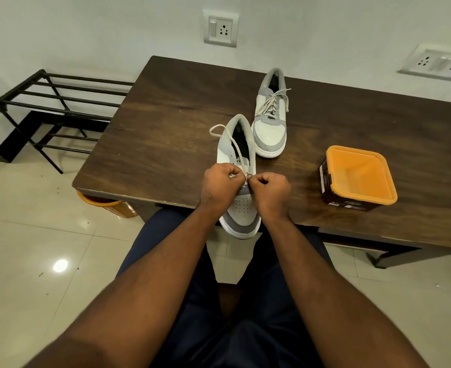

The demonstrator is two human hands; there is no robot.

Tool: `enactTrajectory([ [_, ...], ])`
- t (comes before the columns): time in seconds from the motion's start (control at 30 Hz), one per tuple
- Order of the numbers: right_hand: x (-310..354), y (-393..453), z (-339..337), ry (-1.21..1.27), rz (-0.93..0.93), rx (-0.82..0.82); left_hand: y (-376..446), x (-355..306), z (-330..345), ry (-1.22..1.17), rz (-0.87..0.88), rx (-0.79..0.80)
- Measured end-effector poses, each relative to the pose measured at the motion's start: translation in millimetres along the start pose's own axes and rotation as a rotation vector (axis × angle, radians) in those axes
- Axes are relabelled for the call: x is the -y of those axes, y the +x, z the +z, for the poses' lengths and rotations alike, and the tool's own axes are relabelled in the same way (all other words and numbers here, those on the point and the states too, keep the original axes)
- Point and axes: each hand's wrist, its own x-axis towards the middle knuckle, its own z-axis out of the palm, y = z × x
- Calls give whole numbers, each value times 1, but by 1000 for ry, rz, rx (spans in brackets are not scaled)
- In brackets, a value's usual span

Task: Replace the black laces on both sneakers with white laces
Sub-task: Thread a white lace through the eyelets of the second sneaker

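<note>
A grey and white sneaker (241, 208) lies at the table's near edge, its toe hanging over the edge toward me. A white lace (225, 135) runs from its lower eyelets up past the open tongue and loops beyond the heel. My left hand (219, 185) and my right hand (268, 189) sit close together over the sneaker's lower eyelets, each with curled fingers pinching the white lace. The second sneaker (271, 120) stands farther back, fully laced in white with loose ends. No black lace is visible.
The dark wooden table (166, 123) holds an open orange tub (358, 177) with a dark label at the right. A black metal shoe rack (54, 107) stands on the left by the wall. An orange bin (107, 204) sits under the table's near corner.
</note>
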Motion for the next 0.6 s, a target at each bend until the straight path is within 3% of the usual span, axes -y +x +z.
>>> enactTrajectory([
  [0.27,-5,3,-6,244,126,80,10,3,4,97,39,105],
  [0.6,-6,5,-5,231,98,93,9,7,17,-116,-88,25],
])
